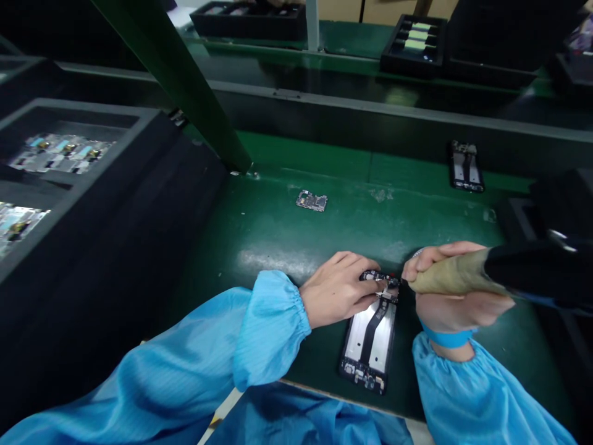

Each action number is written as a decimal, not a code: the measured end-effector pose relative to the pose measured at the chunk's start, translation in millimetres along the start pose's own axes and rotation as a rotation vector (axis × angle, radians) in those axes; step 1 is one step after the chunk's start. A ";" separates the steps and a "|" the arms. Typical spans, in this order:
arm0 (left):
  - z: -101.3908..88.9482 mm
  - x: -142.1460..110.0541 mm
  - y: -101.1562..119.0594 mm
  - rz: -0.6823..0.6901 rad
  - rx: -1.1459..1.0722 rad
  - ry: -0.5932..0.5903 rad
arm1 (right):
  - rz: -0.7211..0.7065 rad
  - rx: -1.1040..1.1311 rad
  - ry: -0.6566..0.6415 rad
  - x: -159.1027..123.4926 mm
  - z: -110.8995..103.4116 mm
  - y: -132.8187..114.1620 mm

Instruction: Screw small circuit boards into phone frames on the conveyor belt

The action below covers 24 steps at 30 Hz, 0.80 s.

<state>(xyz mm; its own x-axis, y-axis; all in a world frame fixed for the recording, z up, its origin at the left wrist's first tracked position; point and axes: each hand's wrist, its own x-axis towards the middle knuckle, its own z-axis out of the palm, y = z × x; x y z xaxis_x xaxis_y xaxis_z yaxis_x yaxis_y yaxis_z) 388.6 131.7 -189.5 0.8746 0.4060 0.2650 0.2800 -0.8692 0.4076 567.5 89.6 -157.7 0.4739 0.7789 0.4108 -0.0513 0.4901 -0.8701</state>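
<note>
An opened smartphone lies on the green bench, showing its silvery frame, a black flex cable and small boards at both ends. My left hand grips its upper left part, with fingers bent over the circuit board there. In my right hand is an electric screwdriver, its body wrapped in tan tape and its rear part black. The fingers are closed around it, and its front end points at the phone's upper right corner. The tip is too small to make out.
A loose circuit board lies mid-bench. Another opened phone is at the back right. To the left stands a black foam tray with several boards. A green post slants down at the back left. Black trays stand on the far shelf.
</note>
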 end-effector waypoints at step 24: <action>-4.9 0.8 -8.6 -0.198 -0.133 0.116 | -0.071 -0.045 0.125 10.0 -36.7 -15.8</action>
<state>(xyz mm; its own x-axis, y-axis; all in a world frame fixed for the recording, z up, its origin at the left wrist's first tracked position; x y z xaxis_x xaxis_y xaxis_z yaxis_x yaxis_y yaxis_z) 385.0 140.9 -188.5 0.7545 0.6006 0.2644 0.3797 -0.7282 0.5705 605.3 75.3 -149.8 0.5812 0.6864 0.4370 0.0246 0.5220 -0.8526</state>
